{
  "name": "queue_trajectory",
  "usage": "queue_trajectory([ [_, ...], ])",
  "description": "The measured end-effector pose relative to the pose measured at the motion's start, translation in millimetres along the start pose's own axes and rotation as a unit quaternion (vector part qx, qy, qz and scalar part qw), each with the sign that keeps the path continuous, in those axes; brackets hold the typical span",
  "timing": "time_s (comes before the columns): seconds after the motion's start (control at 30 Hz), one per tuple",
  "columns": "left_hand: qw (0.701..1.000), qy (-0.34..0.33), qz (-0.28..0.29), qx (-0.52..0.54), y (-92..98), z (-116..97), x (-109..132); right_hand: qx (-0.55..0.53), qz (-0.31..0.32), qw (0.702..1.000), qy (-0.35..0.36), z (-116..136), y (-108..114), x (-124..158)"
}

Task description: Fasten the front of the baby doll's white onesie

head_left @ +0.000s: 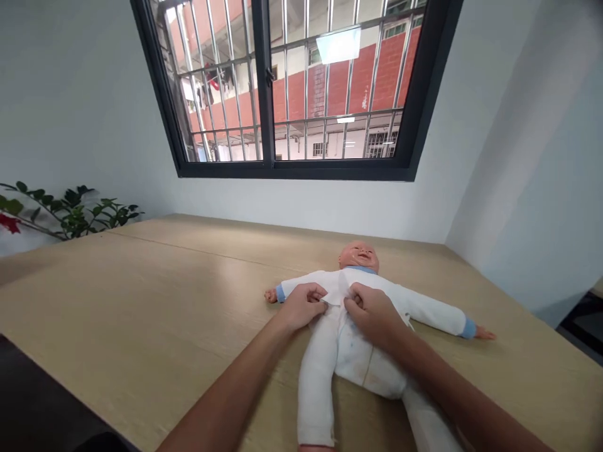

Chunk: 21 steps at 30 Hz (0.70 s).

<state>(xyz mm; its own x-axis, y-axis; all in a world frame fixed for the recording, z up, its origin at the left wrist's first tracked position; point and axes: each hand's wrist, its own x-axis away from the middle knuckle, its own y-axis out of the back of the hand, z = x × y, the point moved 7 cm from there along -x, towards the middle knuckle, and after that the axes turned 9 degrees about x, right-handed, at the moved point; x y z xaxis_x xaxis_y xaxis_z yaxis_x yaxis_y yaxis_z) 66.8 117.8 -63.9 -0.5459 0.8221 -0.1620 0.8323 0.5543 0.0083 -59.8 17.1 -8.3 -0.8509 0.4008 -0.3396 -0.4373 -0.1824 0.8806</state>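
Observation:
A baby doll (pixel 358 255) lies on its back on the table, head away from me and arms spread wide. It wears a white top (pixel 426 307) with blue cuffs and a blue collar; its legs and lower body are white cloth. Over the doll's belly, my left hand (pixel 306 306) pinches one edge of the top's white front. Close beside it on the right, my right hand (pixel 370 307) is closed with bent fingers on another part of the same white cloth. The fingertips of both hands are partly hidden.
The wooden table (pixel 164 301) reaches back to a white wall below a barred window (pixel 292 169). A green plant (pixel 85 213) with a red flower stands beyond the table's left edge. Something dark (pixel 584 320) is past the right edge.

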Motion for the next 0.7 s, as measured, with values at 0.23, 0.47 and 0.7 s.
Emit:
queue_trajectory([
  [0.23, 0.993, 0.025, 0.039, -0.113, 0.7, -3, 5, -0.035, -0.010, 0.999, 0.031, 1, -1, 2],
  [0.47, 0.988, -0.034, 0.030, -0.147, -1.8, -30, 10, -0.057, -0.034, 0.995, 0.076, 4, 4, 2],
  [0.7, 0.987, -0.055, 0.050, -0.141, -6.8, -16, 7, -0.037, -0.053, 0.990, 0.123, 10, 9, 4],
])
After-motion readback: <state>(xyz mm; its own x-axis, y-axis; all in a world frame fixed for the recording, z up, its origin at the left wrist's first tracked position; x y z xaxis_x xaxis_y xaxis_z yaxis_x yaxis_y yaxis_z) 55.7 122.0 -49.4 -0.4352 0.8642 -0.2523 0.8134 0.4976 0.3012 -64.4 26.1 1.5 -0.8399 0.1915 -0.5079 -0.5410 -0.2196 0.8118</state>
